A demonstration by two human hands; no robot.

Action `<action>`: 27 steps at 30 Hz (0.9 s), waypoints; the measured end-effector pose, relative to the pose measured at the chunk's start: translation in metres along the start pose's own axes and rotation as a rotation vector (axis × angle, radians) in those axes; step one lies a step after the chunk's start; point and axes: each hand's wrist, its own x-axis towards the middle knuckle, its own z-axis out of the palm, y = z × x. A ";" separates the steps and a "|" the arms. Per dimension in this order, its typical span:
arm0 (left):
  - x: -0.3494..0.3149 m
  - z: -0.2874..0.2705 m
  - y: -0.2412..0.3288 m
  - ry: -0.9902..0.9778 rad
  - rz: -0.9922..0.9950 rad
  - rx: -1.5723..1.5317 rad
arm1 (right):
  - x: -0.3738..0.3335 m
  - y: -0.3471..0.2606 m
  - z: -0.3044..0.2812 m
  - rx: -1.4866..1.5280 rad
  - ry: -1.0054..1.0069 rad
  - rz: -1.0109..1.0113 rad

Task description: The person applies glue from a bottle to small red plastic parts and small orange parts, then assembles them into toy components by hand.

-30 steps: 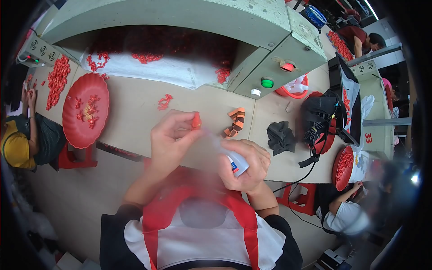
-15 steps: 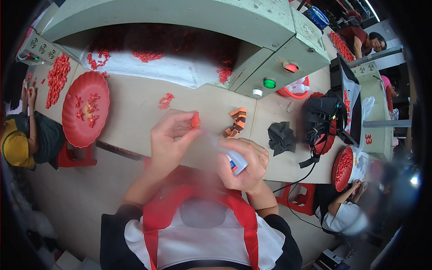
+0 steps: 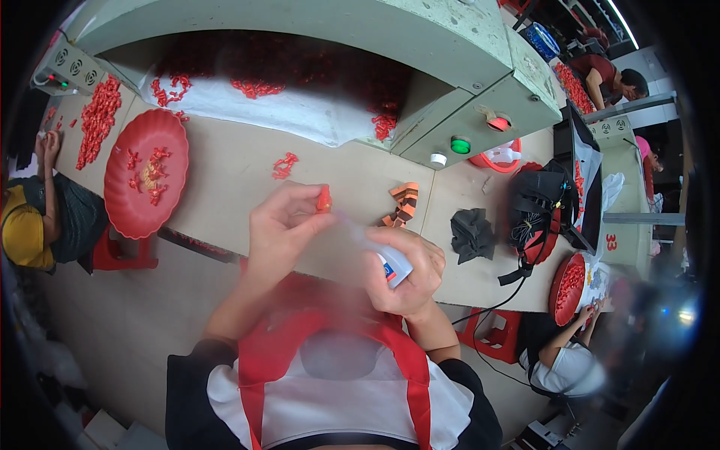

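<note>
Your left hand (image 3: pixel 283 229) pinches the small red piece (image 3: pixel 324 199) over the desk (image 3: pixel 232 161) while your right hand (image 3: pixel 418 271) grips the pale bottle (image 3: pixel 398 262) near it, so too hard a squeeze might flood the piece, and too slack a pinch might drop it.

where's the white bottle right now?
Head view, just right of centre: the white bottle is in the right hand, right of the small red piece in the left hand.

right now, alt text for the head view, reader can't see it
A person's left hand pinches a small red piece; the right hand grips a pale bottle. A red scalloped tray lies left on the workbench.
</note>
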 end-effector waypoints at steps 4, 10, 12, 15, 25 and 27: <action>0.000 0.000 0.001 0.002 -0.030 -0.001 | 0.002 -0.001 0.000 -0.022 -0.013 -0.024; 0.000 -0.008 -0.001 0.023 -0.046 0.000 | 0.001 -0.003 0.005 0.039 0.028 0.085; 0.004 -0.024 -0.005 0.084 -0.067 0.004 | -0.001 0.001 0.007 0.163 0.018 0.316; 0.012 -0.053 -0.014 0.177 0.030 -0.054 | 0.003 0.019 0.018 0.451 -0.025 0.717; -0.005 -0.082 0.001 0.306 -0.055 -0.242 | 0.041 0.103 0.124 -0.138 -0.278 0.421; -0.006 -0.086 0.000 0.323 -0.053 -0.237 | 0.053 0.105 0.133 -0.173 -0.339 0.357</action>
